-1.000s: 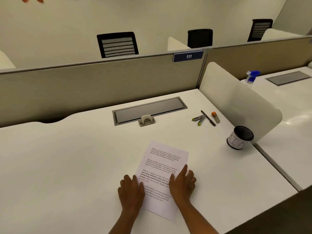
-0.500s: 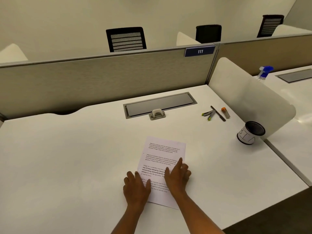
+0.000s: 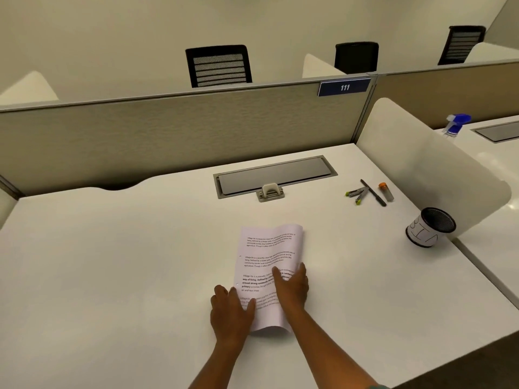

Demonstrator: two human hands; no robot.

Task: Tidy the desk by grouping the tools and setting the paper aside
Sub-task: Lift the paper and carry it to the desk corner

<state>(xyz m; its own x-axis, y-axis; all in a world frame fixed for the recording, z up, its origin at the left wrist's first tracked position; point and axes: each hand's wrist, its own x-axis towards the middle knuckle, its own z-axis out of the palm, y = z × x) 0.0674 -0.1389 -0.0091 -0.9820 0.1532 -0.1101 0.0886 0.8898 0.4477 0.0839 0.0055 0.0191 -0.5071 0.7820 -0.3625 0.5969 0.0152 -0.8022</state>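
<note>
A printed sheet of paper lies on the white desk in front of me, its right edge curled up off the surface. My right hand grips that raised edge, thumb on the printed side. My left hand rests flat at the sheet's lower left corner, thumb on the paper. At the far right lie the tools: two green-tipped pens, a black pen and an orange-capped tube. A black mesh cup with a white label stands nearer, to their right.
A grey cable hatch with a small latch sits at the back of the desk. A beige partition closes the back and a white curved divider the right side. A spray bottle stands on the neighbouring desk.
The paper lay flat under both hands before. Now my right hand has lifted its right edge, curling the sheet toward the left. My view has shifted slightly left.
</note>
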